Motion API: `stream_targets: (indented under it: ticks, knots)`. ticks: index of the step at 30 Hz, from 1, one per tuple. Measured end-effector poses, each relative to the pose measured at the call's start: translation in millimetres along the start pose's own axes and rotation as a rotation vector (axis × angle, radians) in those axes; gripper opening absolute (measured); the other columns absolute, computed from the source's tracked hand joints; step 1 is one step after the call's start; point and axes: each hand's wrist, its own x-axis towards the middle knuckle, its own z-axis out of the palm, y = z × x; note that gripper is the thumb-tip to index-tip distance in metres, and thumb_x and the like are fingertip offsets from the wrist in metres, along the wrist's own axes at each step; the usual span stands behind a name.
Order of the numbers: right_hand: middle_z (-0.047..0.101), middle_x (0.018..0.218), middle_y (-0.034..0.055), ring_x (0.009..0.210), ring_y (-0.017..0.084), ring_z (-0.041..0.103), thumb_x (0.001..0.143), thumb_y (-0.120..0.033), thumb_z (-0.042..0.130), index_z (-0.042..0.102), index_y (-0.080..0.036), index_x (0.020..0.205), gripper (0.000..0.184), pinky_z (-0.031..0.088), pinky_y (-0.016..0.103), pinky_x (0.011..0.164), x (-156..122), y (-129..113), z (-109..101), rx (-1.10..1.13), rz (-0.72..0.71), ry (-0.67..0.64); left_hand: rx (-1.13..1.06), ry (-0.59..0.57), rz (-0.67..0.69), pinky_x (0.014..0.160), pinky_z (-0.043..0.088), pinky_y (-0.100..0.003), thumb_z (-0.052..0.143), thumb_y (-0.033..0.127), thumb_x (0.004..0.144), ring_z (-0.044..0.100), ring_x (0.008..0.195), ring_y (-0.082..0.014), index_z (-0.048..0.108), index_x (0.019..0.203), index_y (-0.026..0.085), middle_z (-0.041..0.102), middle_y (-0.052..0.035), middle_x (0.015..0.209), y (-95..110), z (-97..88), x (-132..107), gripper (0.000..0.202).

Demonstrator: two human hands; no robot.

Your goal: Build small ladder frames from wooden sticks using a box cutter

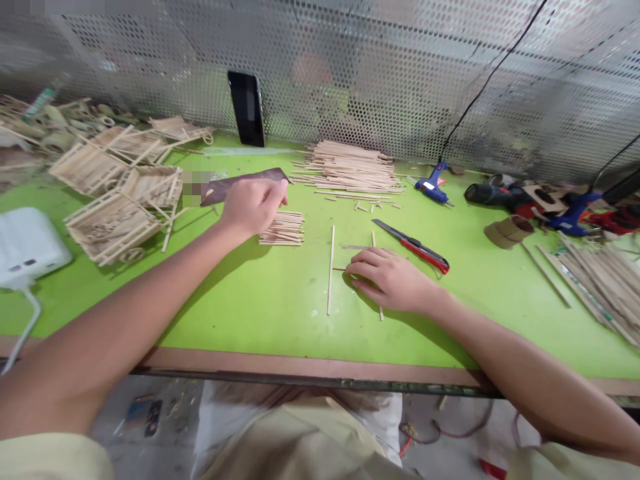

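My left hand [255, 202] is closed, its fingertips turned away so that anything in them is hidden. It is over the near edge of a dark brown strip [216, 193], just above a small stack of short wooden sticks [281, 230]. My right hand [387, 279] has its fingers and thumb closed about a short wooden stick [339, 269], mostly covered by the hand. That stick reaches across to a longer upright-lying stick [331, 270] on the left. A second long stick [381, 315] passes beneath my right hand. A red utility knife [423, 252] with its blade out lies just beyond.
Behind lies a big pile of thin sticks [350, 167]. Small wooden carts [117, 217] crowd the left, near a white charger box [33, 245]. A phone [247, 110] leans on the perforated metal screen. Rightward are a blue glue gun [433, 185], a bamboo ring [509, 231] and bamboo strips [600, 287].
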Motion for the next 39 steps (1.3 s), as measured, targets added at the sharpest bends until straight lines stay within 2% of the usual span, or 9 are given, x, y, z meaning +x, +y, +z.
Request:
stream_targets:
  ticks: [3,6,8,11,16,22,29,36,39]
  knots:
    - [0.075,0.119,0.0128,0.11,0.028,0.069,0.115,-0.034,0.047,0.073,-0.021,0.124,0.031,0.056,0.046,0.097,0,0,0,0.001,0.008,-0.011,-0.015,-0.124,-0.059,0.087,0.052,-0.032,0.041,0.057,0.107,0.075,0.096,-0.0235,0.082,0.092,0.02,0.083,-0.0074,0.106,-3,-23.4,9,0.057]
    - [0.075,0.119,0.0128,0.109,0.028,0.069,0.115,-0.034,0.047,0.073,-0.021,0.124,0.03,0.056,0.046,0.097,0,-1,0,0.016,0.014,-0.01,0.061,-0.428,-0.141,0.1,0.051,-0.032,0.042,0.057,0.11,0.07,0.122,-0.0257,0.081,0.121,0.021,0.076,-0.0073,0.141,-11,-42.1,16,0.054]
    - [0.075,0.119,0.013,0.109,0.028,0.069,0.114,-0.034,0.047,0.074,-0.022,0.124,0.031,0.057,0.047,0.097,0,-1,0,0.027,0.018,-0.006,0.154,-0.52,-0.221,0.101,0.05,-0.032,0.036,0.056,0.113,0.067,0.128,-0.026,0.077,0.132,0.023,0.07,-0.0058,0.151,-18,-47.9,18,0.056]
    - [0.075,0.119,0.013,0.109,0.028,0.069,0.114,-0.034,0.047,0.074,-0.022,0.124,0.031,0.057,0.048,0.098,0,0,0,0.031,0.021,-0.004,0.255,-0.565,-0.272,0.089,0.05,-0.03,0.034,0.053,0.115,0.07,0.115,-0.0248,0.078,0.129,0.023,0.075,-0.0057,0.143,-29,-49.0,20,0.056]
    - [0.075,0.12,0.0141,0.112,0.029,0.069,0.114,-0.032,0.047,0.074,-0.02,0.124,0.032,0.057,0.049,0.099,0,-1,0,0.033,0.011,-0.003,0.357,-0.577,-0.28,0.073,0.044,-0.027,0.064,0.046,0.102,0.069,0.092,-0.0225,0.08,0.117,0.02,0.081,-0.0086,0.125,-44,-50.7,22,0.034]
    - [0.075,0.119,0.0136,0.112,0.029,0.069,0.114,-0.031,0.048,0.073,-0.019,0.124,0.03,0.057,0.048,0.099,1,-1,0,0.025,0.001,0.004,0.401,-0.636,-0.309,0.063,0.042,-0.029,0.075,0.051,0.087,0.068,0.071,-0.023,0.077,0.081,0.024,0.08,-0.004,0.082,-63,-50.2,23,0.027]
    - [0.075,0.119,0.0127,0.112,0.028,0.069,0.114,-0.032,0.049,0.073,-0.021,0.124,0.028,0.057,0.047,0.098,1,-1,1,0.008,0.013,-0.005,0.472,-0.616,-0.352,0.064,0.047,-0.035,0.068,0.041,0.079,0.073,0.075,-0.0294,0.083,0.085,0.031,0.083,-0.0061,0.088,-67,-49.2,23,0.019]
    - [0.076,0.119,0.0124,0.112,0.028,0.07,0.113,-0.029,0.05,0.073,-0.022,0.124,0.026,0.058,0.047,0.096,2,-1,1,0.021,0.009,-0.004,0.477,-0.598,-0.295,0.063,0.047,-0.034,0.065,0.058,0.081,0.071,0.065,-0.0279,0.082,0.079,0.029,0.081,-0.0083,0.076,-62,-51.9,21,0.034]
    - [0.076,0.118,0.0124,0.111,0.028,0.07,0.113,-0.029,0.05,0.073,-0.021,0.123,0.026,0.058,0.047,0.096,2,-2,1,0.026,0.01,-0.004,0.443,-0.592,-0.276,0.064,0.048,-0.034,0.067,0.053,0.078,0.071,0.066,-0.0277,0.084,0.082,0.03,0.082,-0.0082,0.079,-69,-49.7,20,0.029]
